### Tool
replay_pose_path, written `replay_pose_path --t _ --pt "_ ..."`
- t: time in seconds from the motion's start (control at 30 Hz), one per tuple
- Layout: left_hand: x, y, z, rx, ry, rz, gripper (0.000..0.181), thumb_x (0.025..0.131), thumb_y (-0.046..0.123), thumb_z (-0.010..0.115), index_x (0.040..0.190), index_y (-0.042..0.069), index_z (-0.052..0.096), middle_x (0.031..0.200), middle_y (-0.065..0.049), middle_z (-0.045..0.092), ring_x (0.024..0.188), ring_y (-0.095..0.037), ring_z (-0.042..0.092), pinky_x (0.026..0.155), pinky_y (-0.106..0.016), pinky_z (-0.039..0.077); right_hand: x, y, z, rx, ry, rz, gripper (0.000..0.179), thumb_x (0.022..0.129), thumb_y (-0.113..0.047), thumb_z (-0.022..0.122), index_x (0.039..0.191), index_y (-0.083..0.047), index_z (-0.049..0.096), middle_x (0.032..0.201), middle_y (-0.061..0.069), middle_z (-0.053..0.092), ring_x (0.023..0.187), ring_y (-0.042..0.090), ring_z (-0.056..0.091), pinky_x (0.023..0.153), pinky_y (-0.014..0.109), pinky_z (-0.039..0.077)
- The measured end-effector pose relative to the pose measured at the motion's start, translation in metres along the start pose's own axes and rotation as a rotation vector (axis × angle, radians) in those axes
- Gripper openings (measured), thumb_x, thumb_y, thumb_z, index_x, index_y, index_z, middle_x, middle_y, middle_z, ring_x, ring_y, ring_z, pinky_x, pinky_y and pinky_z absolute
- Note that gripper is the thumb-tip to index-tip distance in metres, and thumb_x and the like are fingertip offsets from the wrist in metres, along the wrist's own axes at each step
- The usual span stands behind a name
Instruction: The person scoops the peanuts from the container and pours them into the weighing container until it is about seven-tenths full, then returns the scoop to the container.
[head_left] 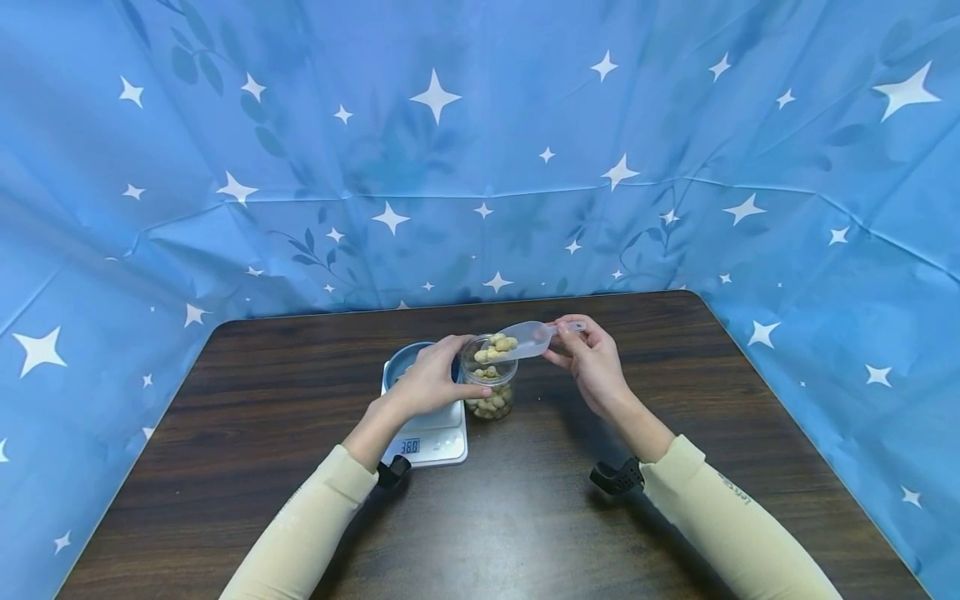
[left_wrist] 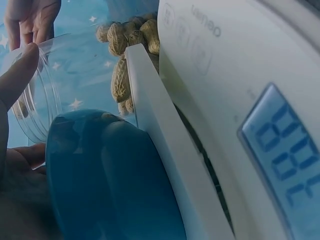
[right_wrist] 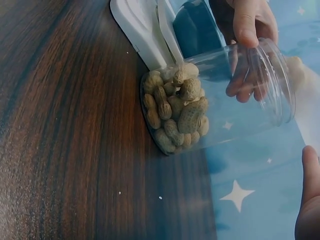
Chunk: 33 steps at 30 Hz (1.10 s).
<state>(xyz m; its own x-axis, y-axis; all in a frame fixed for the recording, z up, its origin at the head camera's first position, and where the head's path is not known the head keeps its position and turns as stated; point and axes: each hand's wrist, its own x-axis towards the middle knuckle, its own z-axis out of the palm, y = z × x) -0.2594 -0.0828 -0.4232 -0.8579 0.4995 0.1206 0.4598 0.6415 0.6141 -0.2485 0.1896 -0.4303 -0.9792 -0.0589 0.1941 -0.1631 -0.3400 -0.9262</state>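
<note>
A clear round jar [right_wrist: 222, 125] stands on the table with peanuts [right_wrist: 175, 110] in its lower part. My left hand [head_left: 426, 380] holds the jar near its open mouth, thumb on the near side and fingers round the far side. Between thumb and fingers of my right hand [head_left: 594, 367] is the handle of a translucent scoop [head_left: 531, 338]. Several peanuts [head_left: 495, 347] lie in the scoop's front end, over the jar's mouth. Left of the jar, partly behind my left hand, a blue bowl [left_wrist: 110, 175] sits on a white kitchen scale [head_left: 444, 448].
The scale's lit display [head_left: 410, 446] shows digits and faces the near side. The dark wood table [head_left: 517, 525] extends around the things. A blue curtain with white stars [head_left: 480, 150] hangs behind the table and along its sides.
</note>
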Motion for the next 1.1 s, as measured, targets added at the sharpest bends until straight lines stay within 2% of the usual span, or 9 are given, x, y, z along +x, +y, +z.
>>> replay_pose_path --t 0.27,0.47,0.63,0.73,0.87,1.1 --pt "-0.007 0.002 0.001 -0.015 0.022 -0.041 0.1 0.084 0.048 0.085 0.161 0.011 0.033 0.154 -0.013 0.042 0.139 -0.038 0.04 0.11 -0.064 0.031 0.002 -0.001 0.004 0.028 -0.004 -0.003 0.016 0.107 -0.017 0.057 0.116 -0.003 0.058 0.113 0.006 0.07 0.102 0.017 0.069 0.088 0.036 0.057" --pt "-0.016 0.0 -0.002 -0.041 0.064 -0.041 0.096 0.085 0.042 0.085 0.16 0.01 0.035 0.156 -0.014 0.037 0.139 -0.037 0.04 0.115 -0.065 0.02 0.005 -0.004 0.01 0.041 -0.005 -0.016 0.014 0.107 -0.016 0.057 0.114 -0.003 0.059 0.112 0.006 0.07 0.1 0.017 0.069 0.088 0.036 0.057" --pt "-0.026 -0.006 -0.006 -0.018 0.119 -0.04 0.093 0.085 0.044 0.085 0.159 0.011 0.038 0.156 -0.012 0.037 0.141 -0.033 0.039 0.115 -0.067 0.012 0.01 -0.006 0.018 0.041 0.002 -0.023 0.014 0.107 -0.014 0.057 0.114 -0.002 0.058 0.112 0.006 0.07 0.101 0.017 0.069 0.087 0.036 0.057" --pt "-0.034 -0.012 -0.012 -0.036 0.156 -0.038 0.092 0.085 0.041 0.086 0.158 0.01 0.04 0.157 -0.014 0.035 0.143 -0.034 0.036 0.114 -0.068 0.01 0.011 -0.007 0.022 0.04 -0.004 -0.019 0.015 0.107 -0.015 0.057 0.114 -0.002 0.058 0.112 0.005 0.07 0.102 0.017 0.07 0.087 0.037 0.057" --pt "-0.045 -0.02 -0.024 -0.07 0.186 -0.07 0.092 0.085 0.04 0.086 0.157 0.008 0.04 0.158 -0.017 0.031 0.144 -0.038 0.031 0.113 -0.07 0.01 0.011 -0.007 0.026 0.007 -0.002 -0.011 0.018 0.107 -0.017 0.057 0.116 0.0 0.058 0.111 0.004 0.071 0.101 0.017 0.069 0.087 0.037 0.057" --pt "-0.059 -0.036 -0.034 -0.076 0.178 -0.144 0.097 0.083 0.044 0.085 0.159 0.01 0.036 0.159 -0.017 0.028 0.145 -0.039 0.029 0.112 -0.068 0.016 0.012 -0.004 0.032 -0.025 -0.004 0.0 0.021 0.108 -0.017 0.056 0.118 0.002 0.057 0.11 0.004 0.071 0.101 0.017 0.069 0.088 0.036 0.057"
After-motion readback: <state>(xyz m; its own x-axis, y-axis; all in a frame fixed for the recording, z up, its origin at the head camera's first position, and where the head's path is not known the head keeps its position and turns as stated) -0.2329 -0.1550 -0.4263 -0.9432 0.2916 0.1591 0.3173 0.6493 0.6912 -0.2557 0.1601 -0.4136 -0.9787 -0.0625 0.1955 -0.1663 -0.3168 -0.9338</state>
